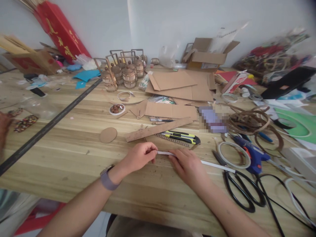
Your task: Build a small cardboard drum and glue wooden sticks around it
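A narrow white strip (214,165) runs low over the wooden table between my hands and on toward the scissors. Its end is pinched in the fingers of my left hand (143,156), which has a watch with a grey-purple band on the wrist. My right hand (186,164) is closed over the strip a little farther along, palm down. Just beyond my hands lie a yellow and black cutter (181,135) and a brown cardboard strip (160,128). Black-handled scissors (240,187) rest right of my right hand, partly under the strip's far end.
A blue glue gun (254,154) and a roll of white tape (234,155) lie at the right. Cardboard sheets (177,82), small lantern-like baskets (129,77) and a bowl of brown beads (117,109) stand farther back. Another person's hand (3,128) shows at the left edge.
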Demonstrator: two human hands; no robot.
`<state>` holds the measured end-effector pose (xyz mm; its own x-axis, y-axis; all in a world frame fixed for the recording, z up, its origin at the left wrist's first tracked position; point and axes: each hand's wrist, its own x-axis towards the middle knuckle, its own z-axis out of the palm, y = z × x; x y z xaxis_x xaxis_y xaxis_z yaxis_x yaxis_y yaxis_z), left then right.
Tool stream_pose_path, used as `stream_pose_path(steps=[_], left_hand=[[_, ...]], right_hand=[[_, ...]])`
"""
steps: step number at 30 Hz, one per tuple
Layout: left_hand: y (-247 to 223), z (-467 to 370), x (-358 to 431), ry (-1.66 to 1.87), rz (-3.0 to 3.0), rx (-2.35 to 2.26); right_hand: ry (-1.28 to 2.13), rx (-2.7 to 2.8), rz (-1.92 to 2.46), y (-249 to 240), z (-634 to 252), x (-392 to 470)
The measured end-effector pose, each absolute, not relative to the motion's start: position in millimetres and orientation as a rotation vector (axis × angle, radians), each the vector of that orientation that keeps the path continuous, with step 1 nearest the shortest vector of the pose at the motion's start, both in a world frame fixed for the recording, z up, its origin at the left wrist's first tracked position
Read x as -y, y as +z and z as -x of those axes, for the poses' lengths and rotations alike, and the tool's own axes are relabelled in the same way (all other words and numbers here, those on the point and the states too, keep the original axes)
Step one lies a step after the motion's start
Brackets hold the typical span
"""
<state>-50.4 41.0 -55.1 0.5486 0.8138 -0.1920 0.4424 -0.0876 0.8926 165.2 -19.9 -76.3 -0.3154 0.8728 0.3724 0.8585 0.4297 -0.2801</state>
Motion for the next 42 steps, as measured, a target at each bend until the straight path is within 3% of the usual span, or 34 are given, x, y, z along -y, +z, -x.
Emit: stream_pose_path(steps=[9,18,42], left_hand=[[-60,47,-38,0.496,-1.602,-1.066],[-62,33,-19,0.552,-1.545,-0.973],[-62,30,2,0.588,-2.070,-1.172]], right_hand=[[-0.211,2.035,1.387,-67,-152,24],[-0.093,2.015,1.357,-65,-138,26],[-0.086,1.979,1.399,-68,-133,32]])
